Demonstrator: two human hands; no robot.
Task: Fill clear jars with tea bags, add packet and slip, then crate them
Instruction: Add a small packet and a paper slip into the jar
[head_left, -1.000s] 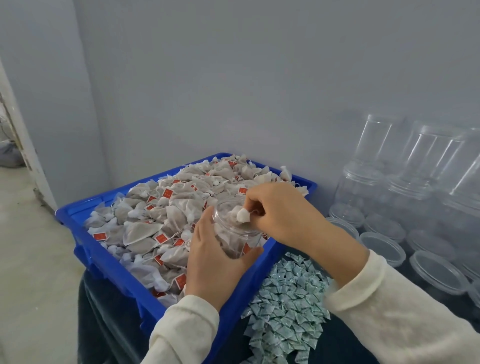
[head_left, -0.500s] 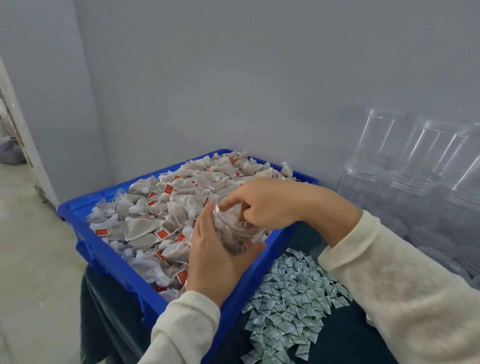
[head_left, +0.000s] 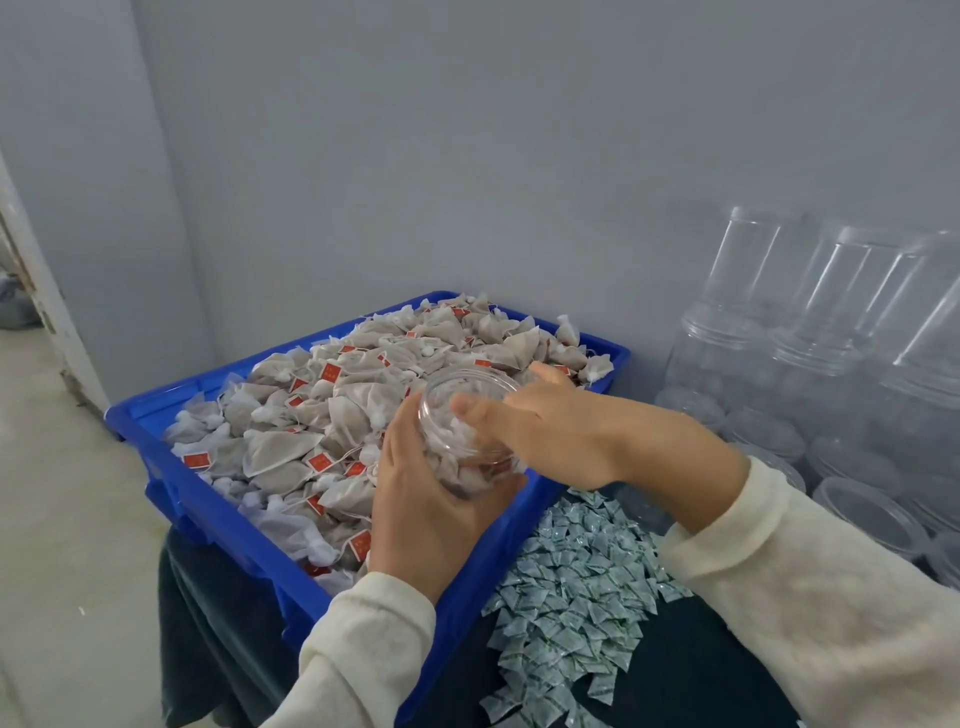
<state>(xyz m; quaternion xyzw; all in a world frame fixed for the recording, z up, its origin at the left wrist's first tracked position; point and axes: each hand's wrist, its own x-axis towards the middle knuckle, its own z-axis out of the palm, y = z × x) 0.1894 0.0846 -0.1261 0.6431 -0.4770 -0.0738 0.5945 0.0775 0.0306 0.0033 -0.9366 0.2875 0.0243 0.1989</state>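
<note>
You are holding the jar (head_left: 470, 436) in your left hand (head_left: 431, 514), fingers wrapped round its lower wall, tilted so the mouth faces up and away from you, just above the near edge of the blue bin (head_left: 208, 509). The jar is already partly filled with tea bags (head_left: 332, 415), and the rest of them are lying heaped in the bin right beside it. Your right hand (head_left: 550, 426) is lying across the rim, thumb and forefinger stretched out fairly straight; whether the other fingers are pinching a bag under the palm I cannot tell.

To do this step well, keep the jar over the bin (anything that slips is then falling back into the heap, not onto the tabletop). Feed the bags in point first and press them down lightly with flat fingers, since the mesh looks soft and is likely to spring back up. Tuck the red tags and strings inside, or they may be catching under a lid later. Leave some room at the top: a packet (head_left: 571, 597) from the pile just right of the bin, and a slip, are still to go in. The empty jars (head_left: 779, 343) are standing stacked against the wall, near your right elbow, so be moving that arm carefully.
</note>
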